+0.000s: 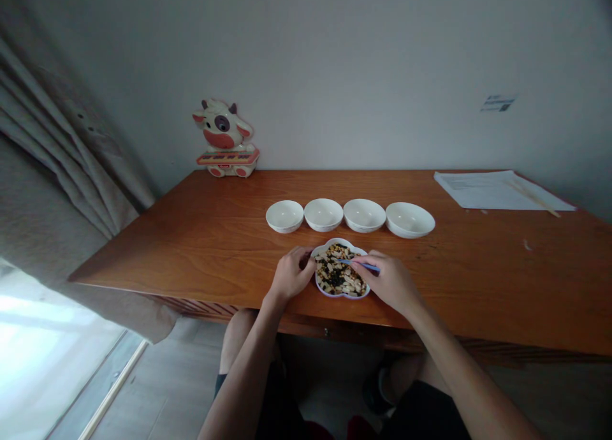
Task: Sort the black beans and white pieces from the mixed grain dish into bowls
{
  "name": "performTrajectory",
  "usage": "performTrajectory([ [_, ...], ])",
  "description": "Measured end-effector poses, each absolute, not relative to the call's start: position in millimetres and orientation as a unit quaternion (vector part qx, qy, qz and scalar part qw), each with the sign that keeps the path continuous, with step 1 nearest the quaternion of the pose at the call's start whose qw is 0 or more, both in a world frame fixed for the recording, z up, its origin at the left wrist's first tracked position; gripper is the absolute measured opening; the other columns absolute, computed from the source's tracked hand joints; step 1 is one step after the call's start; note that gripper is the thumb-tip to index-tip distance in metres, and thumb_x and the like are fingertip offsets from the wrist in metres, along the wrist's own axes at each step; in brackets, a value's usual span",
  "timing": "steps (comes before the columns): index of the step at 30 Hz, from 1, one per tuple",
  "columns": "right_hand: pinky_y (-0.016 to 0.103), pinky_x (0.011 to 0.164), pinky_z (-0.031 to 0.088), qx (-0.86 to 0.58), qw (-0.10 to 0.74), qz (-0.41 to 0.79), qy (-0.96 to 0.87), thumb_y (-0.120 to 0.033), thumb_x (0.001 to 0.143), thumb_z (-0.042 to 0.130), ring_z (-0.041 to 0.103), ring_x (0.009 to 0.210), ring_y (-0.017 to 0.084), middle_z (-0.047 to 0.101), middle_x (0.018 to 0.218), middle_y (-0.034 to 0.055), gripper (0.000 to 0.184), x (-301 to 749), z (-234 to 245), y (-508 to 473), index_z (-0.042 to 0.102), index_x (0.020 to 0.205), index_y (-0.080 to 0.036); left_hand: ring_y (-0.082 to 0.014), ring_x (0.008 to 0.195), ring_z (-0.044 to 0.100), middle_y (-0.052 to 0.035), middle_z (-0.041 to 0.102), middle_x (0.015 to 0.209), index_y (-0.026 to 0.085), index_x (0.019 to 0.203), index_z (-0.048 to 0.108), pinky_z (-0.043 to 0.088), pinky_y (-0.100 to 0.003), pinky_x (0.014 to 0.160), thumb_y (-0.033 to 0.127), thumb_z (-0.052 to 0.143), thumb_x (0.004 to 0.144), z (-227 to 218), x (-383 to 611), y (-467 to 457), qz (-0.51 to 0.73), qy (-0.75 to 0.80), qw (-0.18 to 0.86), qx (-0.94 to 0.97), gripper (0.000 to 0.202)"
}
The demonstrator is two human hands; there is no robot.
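A shallow scalloped dish (342, 296) with a pale purple rim stands near the table's front edge. It holds a mix of pale flat seeds, yellow-orange kernels and small dark grains. My left hand (291, 274) is closed on the dish's left rim, thumb and fingers at the edge. In my right hand (389, 280), thumb and fingers pinch slim blue tweezers (366, 265) over the right side of the dish. Their tips point left, at the mix; whether they grip a seed is too small to tell. Just behind the dish, several white bowls (324, 215) stand in a row.
A cow-shaped toy keyboard (225, 140) sits at the back left of the wooden table (215, 236). White paper sheets (497, 191) lie at the back right, with thin wooden sticks (535, 198) on them. A curtain (62, 153) hangs at the left.
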State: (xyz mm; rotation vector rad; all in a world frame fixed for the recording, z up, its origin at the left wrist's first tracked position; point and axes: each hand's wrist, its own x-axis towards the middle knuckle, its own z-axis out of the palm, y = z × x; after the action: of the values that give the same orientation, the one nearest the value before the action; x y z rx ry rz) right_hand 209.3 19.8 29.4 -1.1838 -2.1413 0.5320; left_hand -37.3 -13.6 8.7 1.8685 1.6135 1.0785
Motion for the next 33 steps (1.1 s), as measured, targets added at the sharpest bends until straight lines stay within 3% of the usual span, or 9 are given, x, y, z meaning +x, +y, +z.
performTrajectory([
  [10, 0.033, 0.067, 0.051, -0.451, 0.366, 0.231, -0.781, -0.041, 0.094, 0.059, 0.069, 0.075, 0.021, 0.074, 0.085, 0.0064, 0.027, 211, 30, 13, 0.079, 0.094, -0.023, -0.0195, 0.094, 0.068, -0.0049, 0.075, 0.103, 0.021, 0.109, 0.072, 0.052, -0.028, 0.085, 0.027, 0.051, 0.094, 8, -38, -14, 0.389, 0.587, 0.209, 0.678, 0.027],
  [16, 0.035, 0.08, 0.054, -0.468, 0.456, 0.21, -0.727, -0.043, 0.094, 0.06, 0.072, 0.088, 0.023, 0.078, 0.096, 0.0072, 0.028, 199, 41, 36, 0.077, 0.096, -0.022, -0.02, 0.095, 0.068, -0.0051, 0.075, 0.105, 0.02, 0.109, 0.071, 0.052, -0.029, 0.086, 0.027, 0.052, 0.094, 11, -37, -14, 0.385, 0.59, 0.209, 0.678, 0.025],
  [23, 0.04, 0.083, 0.053, -0.475, 0.46, 0.16, -0.733, -0.043, 0.091, 0.06, 0.071, 0.089, 0.027, 0.078, 0.095, 0.0106, 0.029, 170, 49, 78, 0.079, 0.09, -0.02, -0.0204, 0.093, 0.068, -0.005, 0.075, 0.102, 0.02, 0.104, 0.071, 0.051, -0.029, 0.083, 0.025, 0.052, 0.094, 13, -37, -15, 0.389, 0.584, 0.203, 0.683, 0.023],
  [33, 0.041, 0.089, 0.054, -0.493, 0.468, 0.184, -0.71, -0.046, 0.092, 0.06, 0.072, 0.095, 0.027, 0.079, 0.102, 0.012, 0.035, 175, 41, 79, 0.078, 0.1, -0.017, -0.0193, 0.089, 0.067, -0.0035, 0.074, 0.1, 0.02, 0.103, 0.07, 0.05, -0.028, 0.081, 0.024, 0.052, 0.093, 13, -37, -16, 0.382, 0.589, 0.196, 0.684, 0.021],
])
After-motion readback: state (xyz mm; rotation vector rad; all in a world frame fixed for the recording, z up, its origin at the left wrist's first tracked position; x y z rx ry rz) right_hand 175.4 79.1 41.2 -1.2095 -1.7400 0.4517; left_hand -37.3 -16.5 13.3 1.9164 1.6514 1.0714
